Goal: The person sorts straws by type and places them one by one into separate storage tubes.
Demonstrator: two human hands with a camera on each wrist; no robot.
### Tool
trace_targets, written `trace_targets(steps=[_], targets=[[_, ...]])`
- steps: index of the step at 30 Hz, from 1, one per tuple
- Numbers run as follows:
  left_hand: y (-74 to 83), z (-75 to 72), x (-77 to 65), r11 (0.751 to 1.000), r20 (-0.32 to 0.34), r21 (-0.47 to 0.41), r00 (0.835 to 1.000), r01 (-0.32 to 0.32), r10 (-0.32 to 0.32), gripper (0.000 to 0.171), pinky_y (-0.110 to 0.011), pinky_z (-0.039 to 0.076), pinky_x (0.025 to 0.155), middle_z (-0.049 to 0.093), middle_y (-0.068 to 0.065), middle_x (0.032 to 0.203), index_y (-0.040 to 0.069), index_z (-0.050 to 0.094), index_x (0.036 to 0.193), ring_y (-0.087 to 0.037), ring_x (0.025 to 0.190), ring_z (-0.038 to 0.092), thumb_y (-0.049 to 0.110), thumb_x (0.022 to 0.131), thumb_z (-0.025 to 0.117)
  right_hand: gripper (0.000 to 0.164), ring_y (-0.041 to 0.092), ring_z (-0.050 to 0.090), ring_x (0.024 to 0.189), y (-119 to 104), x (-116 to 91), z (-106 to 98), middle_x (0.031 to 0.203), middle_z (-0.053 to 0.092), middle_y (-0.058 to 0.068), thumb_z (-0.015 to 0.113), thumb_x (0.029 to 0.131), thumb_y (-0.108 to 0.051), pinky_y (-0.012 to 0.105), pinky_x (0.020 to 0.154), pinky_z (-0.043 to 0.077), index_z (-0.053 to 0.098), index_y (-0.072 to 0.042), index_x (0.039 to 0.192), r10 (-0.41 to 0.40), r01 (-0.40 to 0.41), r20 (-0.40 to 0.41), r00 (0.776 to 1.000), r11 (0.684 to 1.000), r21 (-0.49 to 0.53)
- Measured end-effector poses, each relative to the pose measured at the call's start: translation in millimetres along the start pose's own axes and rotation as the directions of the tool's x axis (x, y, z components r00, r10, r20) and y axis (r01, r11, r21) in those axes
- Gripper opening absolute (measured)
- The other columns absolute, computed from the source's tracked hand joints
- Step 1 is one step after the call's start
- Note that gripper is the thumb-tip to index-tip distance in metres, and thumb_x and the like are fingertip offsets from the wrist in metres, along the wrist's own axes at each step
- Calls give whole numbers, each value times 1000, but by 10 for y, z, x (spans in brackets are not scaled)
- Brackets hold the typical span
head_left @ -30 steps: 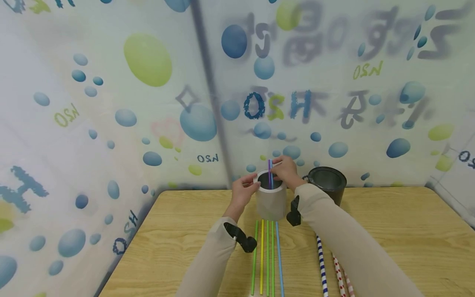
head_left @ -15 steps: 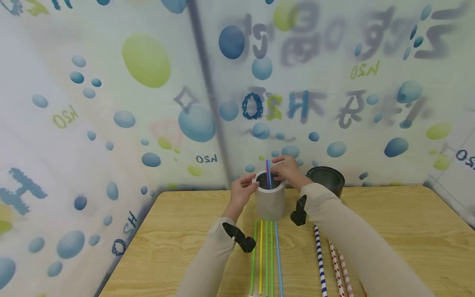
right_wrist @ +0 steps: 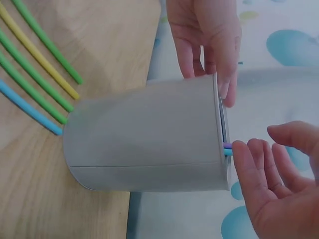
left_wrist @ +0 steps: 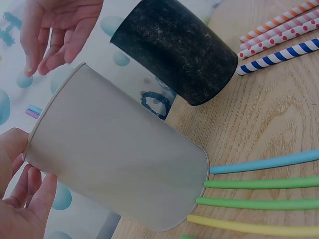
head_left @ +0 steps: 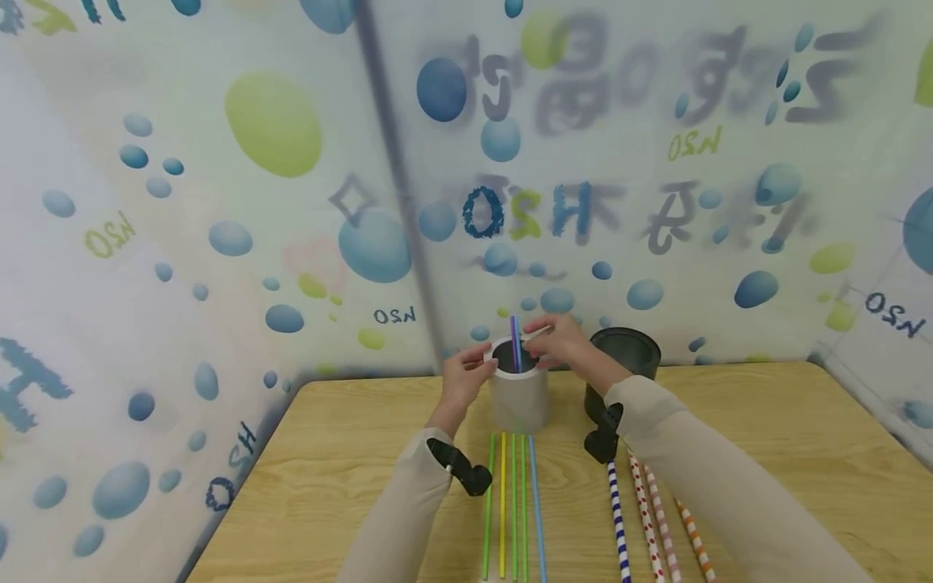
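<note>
A pale grey-white cylindrical container (head_left: 520, 405) stands upright near the table's back edge. Two thin drinking straws, a purple one (head_left: 513, 332) and a light blue one (head_left: 518, 344), stick up out of its mouth. My left hand (head_left: 462, 382) holds the rim on the left, thumb at the lip and fingers outside, as the right wrist view also shows. Beside the rim on the right is my right hand (head_left: 563, 342), its thumb and fingers spread apart with nothing between them. In the right wrist view the right hand's index finger (right_wrist: 244, 162) is close to the straw tops.
A black cylindrical container (left_wrist: 179, 55) stands just right, partly behind my right forearm. Green, yellow and blue thin straws (head_left: 535, 502) lie in a row before the pale container. Thicker patterned straws (head_left: 618, 518) lie to the right. A printed curtain (head_left: 394, 324) hangs behind the table.
The right hand has drawn slightly away from the straws, its fingers now parted from them. The straws stay in the container. The left hand keeps its hold; the head view has shifted right.
</note>
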State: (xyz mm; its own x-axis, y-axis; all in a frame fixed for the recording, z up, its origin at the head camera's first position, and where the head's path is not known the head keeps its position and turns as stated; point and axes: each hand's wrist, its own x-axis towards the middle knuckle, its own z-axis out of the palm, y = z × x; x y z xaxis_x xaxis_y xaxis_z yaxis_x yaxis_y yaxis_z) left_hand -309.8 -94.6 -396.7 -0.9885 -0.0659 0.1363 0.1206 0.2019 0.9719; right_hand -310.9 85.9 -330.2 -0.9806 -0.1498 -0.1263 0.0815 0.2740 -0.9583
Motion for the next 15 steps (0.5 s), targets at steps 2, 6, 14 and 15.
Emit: trace_targets(steps=[2,6,14,15], targets=[[-3,-2,2,1000,2,-1,1000,-3,3,34,-32,49,77,60,-13,104,4,65,113,-23,93,54,9,80,68,35,25,59,82,41,-62,-8,96,60,18,61,85,-5,38,69,53,52,4,118,-10,10,24,1000,1000,-12],[2,-5,0,1000,3,3,1000,-8,8,34,-31,49,76,59,-14,103,3,65,113,-23,92,54,9,80,68,33,24,60,79,154,-171,-15,91,59,15,62,85,-6,41,70,53,53,5,115,-39,40,63,997,999,-11],[4,-13,3,1000,12,-15,1000,8,-8,36,-28,48,73,58,-17,105,1,63,114,-22,92,53,9,80,69,26,23,58,79,434,-384,-2,87,60,10,61,84,-5,48,72,51,56,6,107,-94,94,122,988,996,5],[6,-11,3,1000,17,-17,1000,10,-10,36,-28,48,73,58,-18,106,0,63,115,-22,92,53,9,80,69,25,22,58,79,479,-409,5,87,59,10,61,83,-4,47,70,52,56,6,106,-97,97,129,987,995,5]])
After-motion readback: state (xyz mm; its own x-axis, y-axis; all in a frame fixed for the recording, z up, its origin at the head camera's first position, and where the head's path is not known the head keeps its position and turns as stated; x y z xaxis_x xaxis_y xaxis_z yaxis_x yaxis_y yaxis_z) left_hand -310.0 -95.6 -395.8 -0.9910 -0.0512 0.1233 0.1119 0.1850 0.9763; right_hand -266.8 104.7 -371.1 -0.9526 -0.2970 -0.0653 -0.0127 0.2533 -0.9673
